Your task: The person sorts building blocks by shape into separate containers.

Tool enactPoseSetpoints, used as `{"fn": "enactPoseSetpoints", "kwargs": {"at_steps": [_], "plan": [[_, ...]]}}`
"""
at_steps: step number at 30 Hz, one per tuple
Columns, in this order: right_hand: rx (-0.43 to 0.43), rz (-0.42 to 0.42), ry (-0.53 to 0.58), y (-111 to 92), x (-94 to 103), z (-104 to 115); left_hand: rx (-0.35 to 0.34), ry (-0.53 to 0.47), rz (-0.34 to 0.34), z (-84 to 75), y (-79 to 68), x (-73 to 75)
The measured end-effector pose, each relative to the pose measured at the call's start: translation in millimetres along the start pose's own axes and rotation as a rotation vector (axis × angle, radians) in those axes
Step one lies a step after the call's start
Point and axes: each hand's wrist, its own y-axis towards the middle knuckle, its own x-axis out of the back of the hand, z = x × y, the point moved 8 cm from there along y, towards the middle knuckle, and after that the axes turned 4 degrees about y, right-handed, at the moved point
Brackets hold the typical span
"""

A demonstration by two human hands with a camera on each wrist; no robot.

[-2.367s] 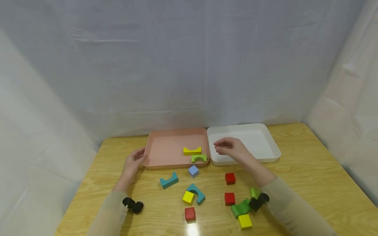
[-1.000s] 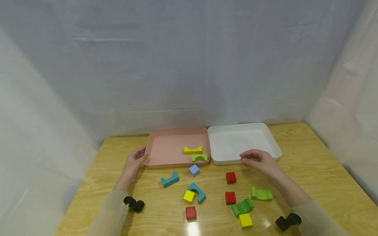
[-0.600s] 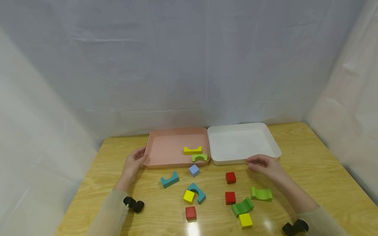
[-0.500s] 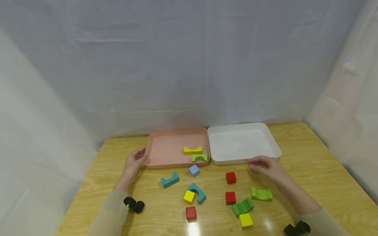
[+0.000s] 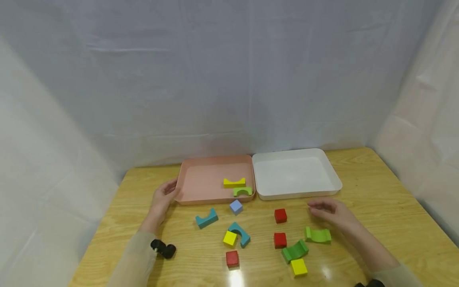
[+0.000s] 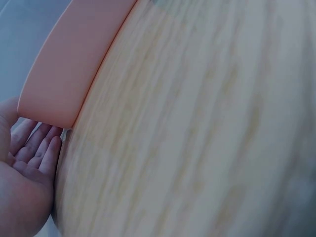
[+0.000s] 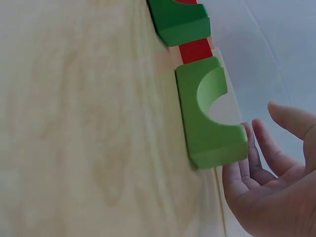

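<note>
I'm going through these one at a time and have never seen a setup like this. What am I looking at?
There's no machine here: a person works with two bare hands. The wide picture comes from a camera on the head; the two close-ups come from cameras on each wrist. On the wooden table are a pink tray, containing a yellow arch and a small green arch, and a white tray. Loose colored blocks lie in front. The left hand touches the pink tray's left end. The right hand holds nothing, near a light green block.
</note>
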Motion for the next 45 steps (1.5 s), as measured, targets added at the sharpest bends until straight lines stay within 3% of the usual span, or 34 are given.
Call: {"fn": "enactPoseSetpoints", "kwargs": {"at_steps": [16, 35, 42, 45], "plan": [[0.004, 0.065, 0.118, -15, -0.2, -17, 0.030, 0.009, 0.010, -0.3, -2.7, 1.1], [0.029, 0.205, 0.109, -25, -3.0, -22, 0.017, -0.013, 0.009, 0.0, -1.2, 0.8], [0.145, 0.262, 0.066, -25, -3.8, -20, 0.015, -0.013, 0.013, 2.2, 1.1, 1.6], [0.147, 0.279, 0.054, -25, -4.4, -21, 0.017, -0.016, 0.014, 3.1, 0.8, 1.6]]}}
